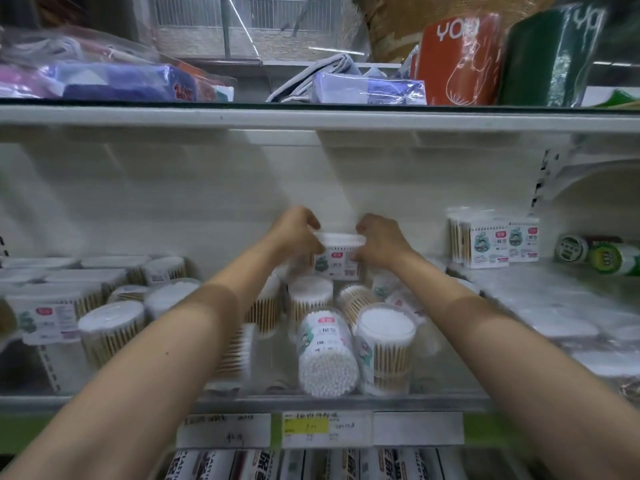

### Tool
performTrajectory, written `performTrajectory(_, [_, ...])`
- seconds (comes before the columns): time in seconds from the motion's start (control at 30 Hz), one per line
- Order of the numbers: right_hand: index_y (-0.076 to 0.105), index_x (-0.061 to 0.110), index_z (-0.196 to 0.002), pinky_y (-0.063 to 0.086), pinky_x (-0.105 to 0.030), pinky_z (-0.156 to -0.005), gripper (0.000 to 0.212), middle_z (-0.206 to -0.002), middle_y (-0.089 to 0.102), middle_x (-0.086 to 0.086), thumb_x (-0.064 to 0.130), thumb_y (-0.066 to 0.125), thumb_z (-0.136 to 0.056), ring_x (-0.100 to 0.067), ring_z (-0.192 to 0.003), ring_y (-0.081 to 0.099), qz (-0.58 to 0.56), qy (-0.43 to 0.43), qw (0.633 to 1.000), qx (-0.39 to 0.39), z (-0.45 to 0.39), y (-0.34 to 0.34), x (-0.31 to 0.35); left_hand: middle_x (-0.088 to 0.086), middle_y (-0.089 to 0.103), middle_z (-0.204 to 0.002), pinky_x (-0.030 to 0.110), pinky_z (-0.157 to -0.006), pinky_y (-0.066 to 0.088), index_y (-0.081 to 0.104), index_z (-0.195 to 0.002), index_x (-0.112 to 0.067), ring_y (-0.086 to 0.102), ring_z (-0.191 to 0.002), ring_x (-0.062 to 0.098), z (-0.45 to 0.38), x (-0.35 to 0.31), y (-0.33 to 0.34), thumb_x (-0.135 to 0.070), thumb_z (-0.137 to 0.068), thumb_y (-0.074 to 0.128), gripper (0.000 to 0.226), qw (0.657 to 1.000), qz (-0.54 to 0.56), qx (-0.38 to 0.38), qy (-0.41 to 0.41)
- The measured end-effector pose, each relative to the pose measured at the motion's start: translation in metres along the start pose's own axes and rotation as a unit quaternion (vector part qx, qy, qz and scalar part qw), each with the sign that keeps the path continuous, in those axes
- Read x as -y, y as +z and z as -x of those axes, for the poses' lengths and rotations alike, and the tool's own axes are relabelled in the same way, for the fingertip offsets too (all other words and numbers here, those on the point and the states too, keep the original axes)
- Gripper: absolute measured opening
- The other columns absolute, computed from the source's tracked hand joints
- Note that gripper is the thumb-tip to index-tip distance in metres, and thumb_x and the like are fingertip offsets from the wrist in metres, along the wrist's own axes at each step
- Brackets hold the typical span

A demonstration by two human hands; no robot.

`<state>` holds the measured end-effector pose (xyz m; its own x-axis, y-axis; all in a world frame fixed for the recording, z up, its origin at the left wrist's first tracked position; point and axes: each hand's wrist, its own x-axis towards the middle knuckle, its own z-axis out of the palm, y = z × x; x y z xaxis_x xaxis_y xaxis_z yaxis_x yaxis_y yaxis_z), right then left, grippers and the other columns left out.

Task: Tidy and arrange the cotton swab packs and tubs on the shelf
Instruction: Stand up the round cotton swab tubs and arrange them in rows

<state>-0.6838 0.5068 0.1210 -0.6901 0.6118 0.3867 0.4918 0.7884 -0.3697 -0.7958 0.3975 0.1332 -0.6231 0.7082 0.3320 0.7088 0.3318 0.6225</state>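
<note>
While both arms reach deep into the shelf, the left hand and the right hand share one grip: fingers curl round the two ends of a cotton swab pack, grasping it raised above the jumble, close to the back wall. In front of it, one tub lies on its side, its end at the shelf's front lip, touching one upright tub just to its right. Further tubs crowd behind and to the left; blur prevents an exact count. Two upright packs stand at the right rear, well apart from the held pack. The shelf floor right of the tubs looks pale and blurred. Three price labels line the front edge.
</note>
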Motion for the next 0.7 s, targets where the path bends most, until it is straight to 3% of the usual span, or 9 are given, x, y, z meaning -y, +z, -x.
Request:
performTrajectory(0.13, [0.052,-0.001,-0.120,0.044,-0.028,-0.084,0.053,-0.123,0.058,-0.017,0.016,0.075,-0.076,-0.030,-0.113,0.055,-0.065,0.006,0.997,-0.046,0.009,-0.022,0.019,0.016,0.058,-0.120,0.038,-0.087,0.053,0.057,-0.119,-0.007,0.058,-0.106,0.031,0.007,-0.004,-0.018,-0.004,-0.071,0.077,0.052,0.998,0.051,-0.046,0.008])
performTrajectory(0.27, [0.061,-0.001,-0.110,0.046,-0.026,-0.074,0.043,-0.111,0.066,-0.015,0.019,0.076,-0.075,-0.026,-0.102,0.063,-0.180,-0.011,0.980,-0.089,0.022,-0.029,0.034,0.016,0.060,-0.120,0.038,-0.088,0.053,0.049,-0.130,-0.002,0.061,-0.106,0.028,0.030,0.000,-0.039,-0.007,-0.069,0.080,0.068,0.985,0.137,-0.103,-0.001])
performTrajectory(0.33, [0.063,-0.001,-0.111,0.051,-0.031,-0.083,0.044,-0.108,0.068,-0.014,0.017,0.078,-0.074,-0.025,-0.100,0.064,-0.257,-0.023,0.961,-0.101,0.031,-0.029,0.045,0.015,0.062,-0.117,0.037,-0.086,0.055,0.047,-0.131,-0.002,0.063,-0.103,0.026,0.049,0.004,-0.050,-0.008,-0.071,0.079,0.068,0.973,0.189,-0.131,-0.003])
performTrajectory(0.4, [0.064,0.000,-0.110,0.053,-0.035,-0.090,0.042,-0.105,0.069,-0.013,0.016,0.079,-0.073,-0.023,-0.098,0.066,-0.310,-0.032,0.946,-0.090,0.041,-0.027,0.059,0.015,0.064,-0.111,0.035,-0.080,0.057,0.050,-0.128,-0.001,0.066,-0.098,0.026,0.070,0.009,-0.062,-0.005,-0.073,0.077,0.062,0.960,0.236,-0.148,-0.006])
performTrajectory(0.57, [0.069,0.001,-0.089,0.056,-0.047,-0.084,0.037,-0.092,0.073,-0.014,0.024,0.082,-0.064,-0.027,-0.089,0.070,-0.397,-0.072,0.915,-0.025,0.057,-0.013,0.095,0.005,0.068,-0.089,0.031,-0.067,0.059,0.060,-0.103,-0.007,0.069,-0.082,0.021,0.122,0.026,-0.093,-0.006,-0.073,0.076,0.034,0.944,0.261,-0.201,-0.018])
performTrajectory(0.7, [0.067,0.003,-0.097,0.056,-0.043,-0.085,0.040,-0.097,0.072,-0.010,0.023,0.083,-0.066,-0.024,-0.090,0.070,-0.434,-0.069,0.898,0.018,0.071,-0.002,0.131,0.008,0.067,-0.093,0.032,-0.069,0.060,0.055,-0.106,-0.002,0.069,-0.083,0.020,0.158,0.043,-0.120,-0.003,-0.074,0.074,0.037,0.934,0.269,-0.232,-0.036])
